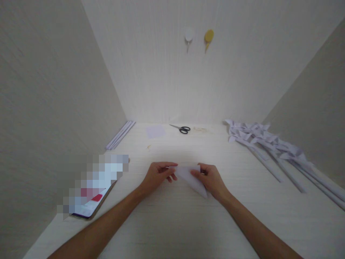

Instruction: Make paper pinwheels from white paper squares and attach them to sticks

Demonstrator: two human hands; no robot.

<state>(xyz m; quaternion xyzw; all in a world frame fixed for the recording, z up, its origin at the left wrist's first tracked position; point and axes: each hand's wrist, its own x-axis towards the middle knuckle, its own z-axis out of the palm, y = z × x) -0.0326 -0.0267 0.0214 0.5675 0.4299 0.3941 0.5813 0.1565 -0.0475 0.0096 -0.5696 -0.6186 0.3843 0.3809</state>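
Note:
Between my two hands is a piece of white paper [189, 176], folded to a roughly triangular shape with one point hanging down on the right. My left hand [161, 173] pinches its left corner between thumb and forefinger, the other fingers curled below. My right hand [209, 178] grips the right side, thumb on the front and the fingers partly hidden behind. The paper is held just over the pale tabletop [167, 223].
Scissors [182, 128] with black handles lie at the back beside a square paper sheet [155, 131]. White paper sticks [121, 135] rest back left, a phone [99, 194] at left. Paper pinwheels [265, 138] on sticks pile up at right. Two hooks [208, 36] hang on the wall.

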